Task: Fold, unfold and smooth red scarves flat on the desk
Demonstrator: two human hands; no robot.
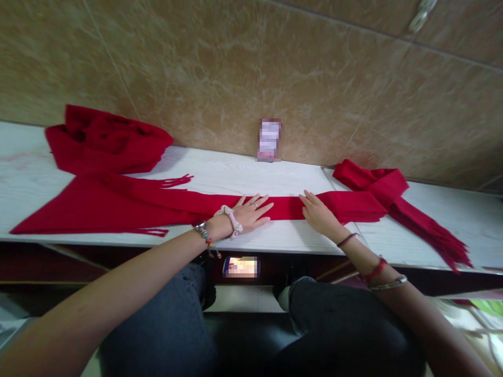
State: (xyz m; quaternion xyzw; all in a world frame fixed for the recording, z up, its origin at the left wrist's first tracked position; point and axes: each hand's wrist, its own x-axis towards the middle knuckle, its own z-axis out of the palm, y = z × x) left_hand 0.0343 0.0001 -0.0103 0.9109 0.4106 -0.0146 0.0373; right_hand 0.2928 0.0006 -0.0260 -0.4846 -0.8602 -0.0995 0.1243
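Note:
A long red scarf [287,208] lies along a narrow white table, folded into a strip in its middle and spread wider at its left end, where fringe shows. My left hand [251,213] rests flat on the strip with its fingers spread. On the same strip, to the right, my right hand [319,213] presses down with fingers stretched out, beside a thicker folded section [351,205]. Another red scarf [393,191], folded and crossed over itself with fringe, lies at the right against that section.
A bunched heap of red cloth [106,141] sits at the back left of the white table [298,238]. A phone [269,139] leans on the tan tiled wall [236,73] behind. Below the front edge, a lit screen [241,267] shows between my knees.

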